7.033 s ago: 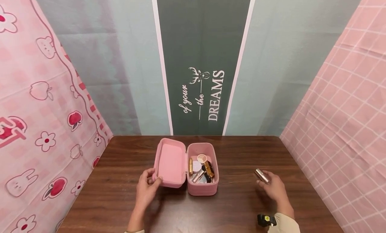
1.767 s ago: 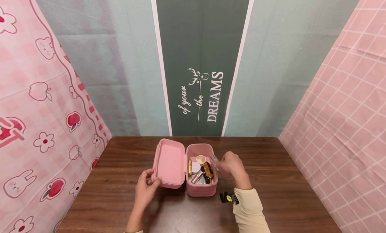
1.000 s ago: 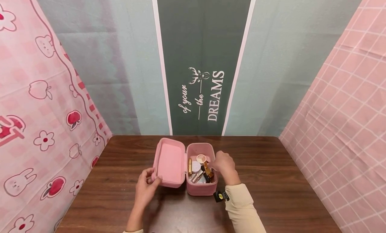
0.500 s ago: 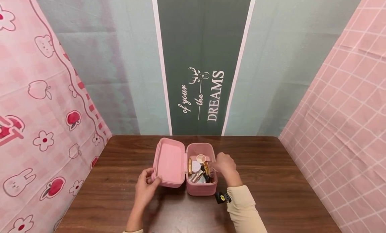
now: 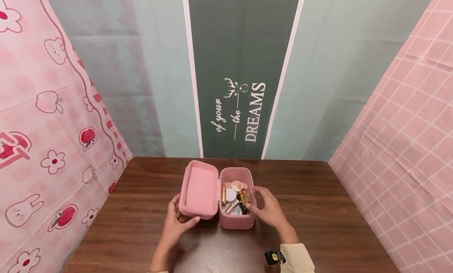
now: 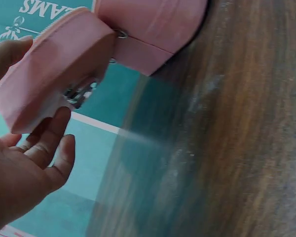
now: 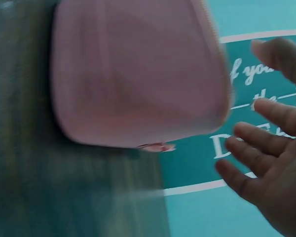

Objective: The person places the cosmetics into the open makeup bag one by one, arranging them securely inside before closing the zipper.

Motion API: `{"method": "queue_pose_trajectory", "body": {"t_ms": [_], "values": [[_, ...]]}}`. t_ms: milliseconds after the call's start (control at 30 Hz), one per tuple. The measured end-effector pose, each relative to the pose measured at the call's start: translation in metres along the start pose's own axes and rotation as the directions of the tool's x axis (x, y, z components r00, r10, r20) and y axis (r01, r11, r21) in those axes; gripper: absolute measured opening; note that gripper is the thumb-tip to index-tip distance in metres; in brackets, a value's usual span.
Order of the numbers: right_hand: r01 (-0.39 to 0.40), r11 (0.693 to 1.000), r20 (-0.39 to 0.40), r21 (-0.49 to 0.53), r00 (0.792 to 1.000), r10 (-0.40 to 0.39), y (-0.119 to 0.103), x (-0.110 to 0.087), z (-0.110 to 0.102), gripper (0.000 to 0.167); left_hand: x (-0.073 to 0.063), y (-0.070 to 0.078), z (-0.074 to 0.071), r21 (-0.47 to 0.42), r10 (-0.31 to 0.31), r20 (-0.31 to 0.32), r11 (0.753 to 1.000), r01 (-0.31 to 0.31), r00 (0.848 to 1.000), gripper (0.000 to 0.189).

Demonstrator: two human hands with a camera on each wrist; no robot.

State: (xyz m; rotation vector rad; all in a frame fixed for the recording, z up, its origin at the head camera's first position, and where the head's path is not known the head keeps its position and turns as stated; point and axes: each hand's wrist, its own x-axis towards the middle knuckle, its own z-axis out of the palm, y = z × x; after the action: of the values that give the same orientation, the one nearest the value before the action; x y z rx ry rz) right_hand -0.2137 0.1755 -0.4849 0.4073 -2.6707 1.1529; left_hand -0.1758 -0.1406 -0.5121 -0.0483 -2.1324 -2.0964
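Note:
A pink cosmetic case [image 5: 237, 222] stands on the table, its lid [image 5: 201, 188] folded out to the left. My left hand [image 5: 174, 225] holds the lid's outer end; in the left wrist view the thumb lies along the zipped edge and the fingers sit under the lid [image 6: 54, 74]. My right hand [image 5: 270, 210] is at the case's right rim, fingers spread and holding nothing. Inside the case are a gold tube [image 5: 223, 194], a white round compact [image 5: 231, 195], a round palette [image 5: 237, 185], a lipstick tube [image 5: 232, 206] and a rosy tube [image 5: 248, 195] by the right wall.
The brown wooden table [image 5: 301, 178] reaches back to a grey-green curtain [image 5: 244, 37] with printed words. Pink patterned cloth [image 5: 63, 155] hangs on the left and pink checked cloth [image 5: 400, 139] on the right. A black device [image 5: 274, 257] is on the right wrist.
My right hand brought a shiny tube from the right to the case and let it go inside; its fingers have since spread. The left thumb has shifted along the lid's near edge.

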Motion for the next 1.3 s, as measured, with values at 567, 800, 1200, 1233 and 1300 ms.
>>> {"method": "queue_pose_trajectory", "body": {"t_ms": [567,800,1200,1233,1300], "values": [[-0.120,0.941,-0.002,0.315,0.992,0.127,0.028,-0.033,0.030,0.096,-0.003,-0.001,0.004,0.006,0.357,-0.175,0.932,-0.362,0.917,0.060],[-0.145,0.915,0.022,0.377,0.989,0.147,0.006,-0.037,0.022,0.077,-0.005,0.012,0.005,0.073,0.466,-0.189,0.884,-0.461,0.864,0.052],[-0.157,0.907,0.035,0.391,0.987,0.156,0.007,-0.040,0.022,0.075,-0.006,0.019,0.008,0.050,0.517,-0.129,0.856,-0.515,0.846,0.053],[-0.157,0.903,0.038,0.401,0.987,0.155,0.007,-0.040,0.022,0.075,-0.006,0.022,0.008,0.046,0.523,-0.121,0.852,-0.521,0.844,0.053],[-0.150,0.900,0.036,0.409,0.988,0.148,0.008,-0.039,0.023,0.075,-0.004,0.025,0.009,0.036,0.517,-0.109,0.856,-0.516,0.849,0.052]]}}
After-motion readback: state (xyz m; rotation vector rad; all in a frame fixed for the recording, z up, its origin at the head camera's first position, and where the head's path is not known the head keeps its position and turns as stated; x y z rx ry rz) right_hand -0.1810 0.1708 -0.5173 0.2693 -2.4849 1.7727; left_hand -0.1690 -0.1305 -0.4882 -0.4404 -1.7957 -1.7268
